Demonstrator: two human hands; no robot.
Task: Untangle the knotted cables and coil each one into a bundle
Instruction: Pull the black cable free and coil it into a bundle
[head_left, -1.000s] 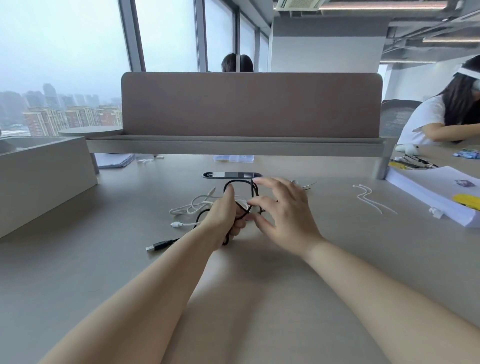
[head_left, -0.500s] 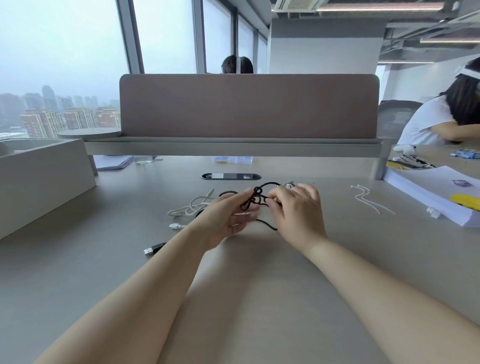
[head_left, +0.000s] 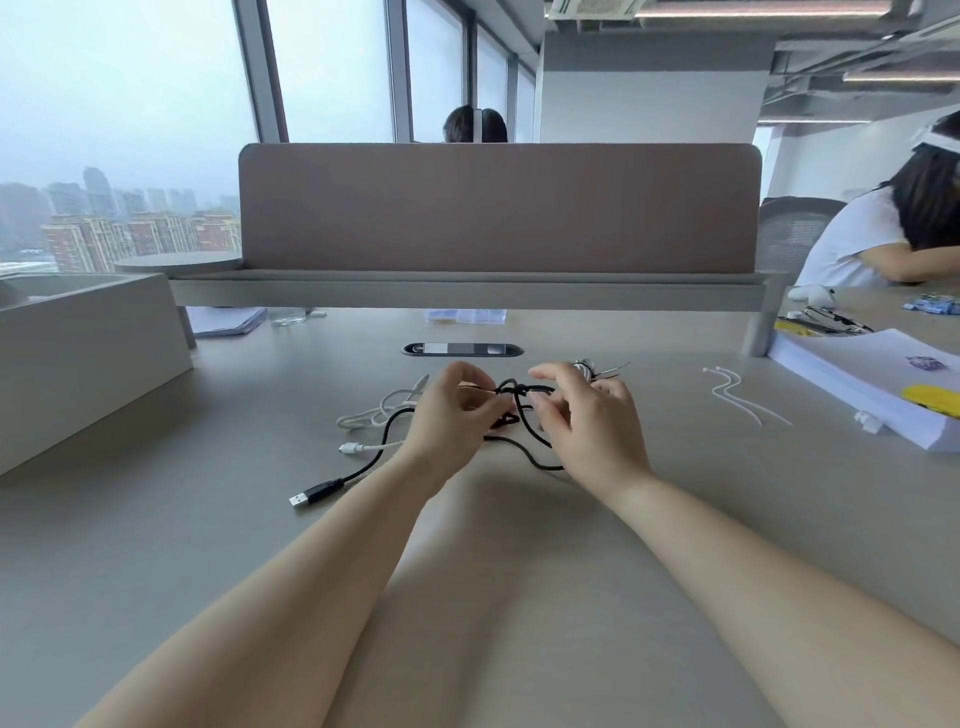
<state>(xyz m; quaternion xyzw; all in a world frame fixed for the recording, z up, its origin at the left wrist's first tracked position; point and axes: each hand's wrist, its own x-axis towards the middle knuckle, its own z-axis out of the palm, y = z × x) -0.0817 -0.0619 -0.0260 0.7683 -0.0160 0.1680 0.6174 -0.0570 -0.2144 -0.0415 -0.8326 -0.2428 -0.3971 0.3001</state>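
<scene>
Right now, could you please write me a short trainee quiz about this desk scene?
1. True or false: the USB plug lies on the desk, left of the left hand.
2. Fill in: the zip ties lie to the ___ of the right hand.
3. Which cable do both hands pinch? A white cable, B black cable, C yellow cable.
Key: 1 true; 2 right; 3 B.

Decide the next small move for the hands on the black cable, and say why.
Probably pull a loop out of the knot with the right hand while the left hand holds the black cable steady: both hands pinch it beside the knot, which looks tight, and its plug end lies loose on the desk.
</scene>
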